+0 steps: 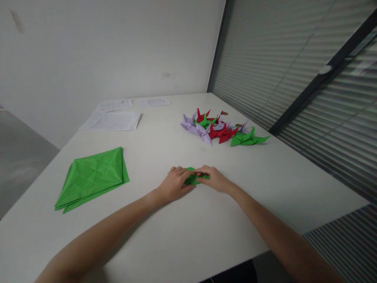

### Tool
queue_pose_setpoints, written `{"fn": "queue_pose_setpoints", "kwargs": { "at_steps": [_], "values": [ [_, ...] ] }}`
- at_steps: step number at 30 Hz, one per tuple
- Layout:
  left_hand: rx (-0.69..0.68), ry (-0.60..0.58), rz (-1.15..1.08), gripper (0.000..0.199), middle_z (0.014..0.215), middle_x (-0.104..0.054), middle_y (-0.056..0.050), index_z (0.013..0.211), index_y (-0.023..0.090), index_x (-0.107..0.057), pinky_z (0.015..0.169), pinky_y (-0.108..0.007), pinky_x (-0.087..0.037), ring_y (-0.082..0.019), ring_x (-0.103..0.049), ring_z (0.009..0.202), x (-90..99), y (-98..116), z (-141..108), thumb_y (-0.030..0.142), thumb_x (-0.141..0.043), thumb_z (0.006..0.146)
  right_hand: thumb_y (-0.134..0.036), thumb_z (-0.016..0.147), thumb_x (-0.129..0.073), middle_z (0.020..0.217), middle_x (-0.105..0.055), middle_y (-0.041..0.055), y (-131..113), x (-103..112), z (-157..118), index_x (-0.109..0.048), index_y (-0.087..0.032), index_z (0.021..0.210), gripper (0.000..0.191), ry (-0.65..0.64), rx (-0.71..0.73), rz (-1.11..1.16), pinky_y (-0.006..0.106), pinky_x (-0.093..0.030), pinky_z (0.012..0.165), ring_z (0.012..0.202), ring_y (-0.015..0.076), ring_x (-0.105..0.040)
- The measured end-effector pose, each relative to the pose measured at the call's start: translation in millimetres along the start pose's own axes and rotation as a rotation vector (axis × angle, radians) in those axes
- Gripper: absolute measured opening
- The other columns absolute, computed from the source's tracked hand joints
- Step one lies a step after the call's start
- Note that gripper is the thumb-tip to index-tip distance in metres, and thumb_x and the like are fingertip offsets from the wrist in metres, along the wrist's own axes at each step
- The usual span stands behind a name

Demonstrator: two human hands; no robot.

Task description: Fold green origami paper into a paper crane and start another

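A small piece of folded green paper lies on the white table between my two hands. My left hand grips its left side, fingers bent over it and thumb along the near edge. From the right, my right hand pinches the paper with its fingertips. Both hands cover much of the paper, so its full shape is hidden. Beyond them sits a cluster of folded paper figures in red, lilac and green, among them a green paper figure and a lilac paper figure.
A stack of creased green paper sheets lies at the left of the table. Printed white papers are spread near the back left. A wall closes off the back, and window blinds run along the right side.
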State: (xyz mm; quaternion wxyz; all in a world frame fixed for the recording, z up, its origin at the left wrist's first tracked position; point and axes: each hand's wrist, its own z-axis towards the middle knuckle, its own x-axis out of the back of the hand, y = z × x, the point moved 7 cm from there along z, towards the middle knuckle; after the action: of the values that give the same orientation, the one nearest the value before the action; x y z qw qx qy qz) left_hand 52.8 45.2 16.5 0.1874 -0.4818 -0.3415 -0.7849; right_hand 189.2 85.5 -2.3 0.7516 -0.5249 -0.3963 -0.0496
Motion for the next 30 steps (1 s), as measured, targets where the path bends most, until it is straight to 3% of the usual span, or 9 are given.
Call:
{"fn": "queue_pose_setpoints", "kwargs": {
  "at_steps": [6,10,14,21,30],
  "values": [
    [0.125,-0.012,-0.027,0.035,0.101,-0.068,-0.004,0.114,0.023,-0.057,0.084,-0.037,-0.035,-0.023,-0.057,0.094,3.0,-8,2,0.025,-0.063,0.080,-0.021,0.076,-0.072,0.080,-0.067,0.0041,-7,7,2,-0.073,-0.021,0.093,0.017,0.010,0.074,-0.072,0.035,-0.046,0.080,0.084,0.0200,-0.058],
    [0.186,-0.006,-0.029,0.033,0.098,-0.067,-0.004,0.108,0.022,-0.060,0.082,-0.037,-0.035,-0.023,-0.058,0.093,7.1,-14,3,0.020,-0.062,0.075,-0.026,0.075,-0.072,0.084,-0.061,0.0040,1,18,-1,-0.072,-0.020,0.080,0.008,-0.016,0.006,-0.039,0.032,-0.047,0.076,0.082,0.0184,-0.057],
    [0.223,-0.023,-0.046,0.023,0.094,-0.068,-0.004,0.101,0.021,-0.064,0.081,-0.036,-0.035,-0.023,-0.059,0.090,5.3,-20,2,0.025,-0.061,0.079,-0.029,0.074,-0.071,0.086,-0.057,0.0026,10,18,-3,-0.071,-0.019,0.079,0.012,-0.051,-0.103,0.037,0.030,-0.047,0.073,0.077,0.0157,-0.057],
    [0.217,-0.030,-0.027,0.018,0.095,-0.069,-0.004,0.098,0.021,-0.065,0.080,-0.034,-0.034,-0.021,-0.062,0.088,2.9,-21,2,0.030,-0.062,0.083,-0.024,0.075,-0.068,0.082,-0.059,0.0031,19,16,-2,-0.070,-0.017,0.074,0.008,-0.051,-0.158,0.032,0.030,-0.047,0.074,0.078,0.0166,-0.060],
    [0.239,-0.017,0.029,0.016,0.095,-0.071,-0.003,0.096,0.021,-0.065,0.078,-0.034,-0.035,-0.021,-0.063,0.087,0.1,-21,1,0.035,-0.060,0.089,-0.028,0.081,-0.068,0.081,-0.068,0.0044,15,9,0,-0.072,-0.019,0.075,0.012,-0.027,-0.183,-0.267,0.032,-0.041,0.077,0.082,0.0197,-0.060]
  ]
}}
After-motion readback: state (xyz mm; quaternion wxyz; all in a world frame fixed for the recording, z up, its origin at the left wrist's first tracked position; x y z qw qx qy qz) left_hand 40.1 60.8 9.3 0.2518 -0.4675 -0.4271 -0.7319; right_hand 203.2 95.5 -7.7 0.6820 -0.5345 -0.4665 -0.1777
